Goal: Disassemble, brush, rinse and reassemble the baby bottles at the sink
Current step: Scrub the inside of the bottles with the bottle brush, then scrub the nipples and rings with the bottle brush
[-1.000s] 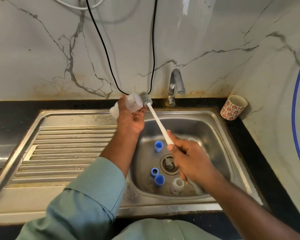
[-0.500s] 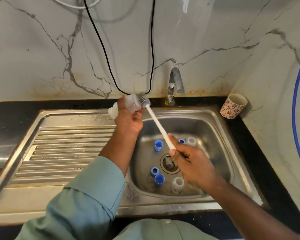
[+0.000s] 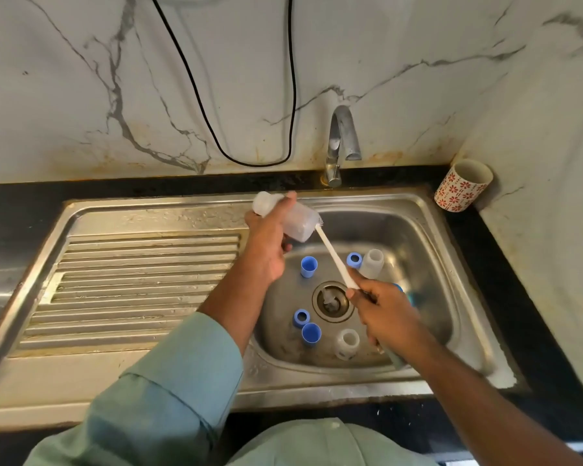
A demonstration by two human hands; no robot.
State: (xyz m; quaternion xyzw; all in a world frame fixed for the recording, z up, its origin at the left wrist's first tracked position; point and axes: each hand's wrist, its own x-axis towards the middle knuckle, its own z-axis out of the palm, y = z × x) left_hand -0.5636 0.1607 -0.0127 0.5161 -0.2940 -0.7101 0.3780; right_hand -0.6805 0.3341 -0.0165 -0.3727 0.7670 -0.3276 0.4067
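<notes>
Bottle [image 3: 297, 220], frosted and clear, sat tilted in our left hand [image 3: 266, 243] over the back-left rim of the sink [image 3: 418, 203], fingers wrapped around its body. A second earlier its mouth only met the bristles; now the brush [image 3: 332, 253] head had gone almost wholly inside, white handle slanting down to our right hand [image 3: 381, 309], whose fingers pinched it. Blue caps [image 3: 308, 266] and another clear bottle [image 3: 372, 262] lay in the basin. We could read no writing on anything.
</notes>
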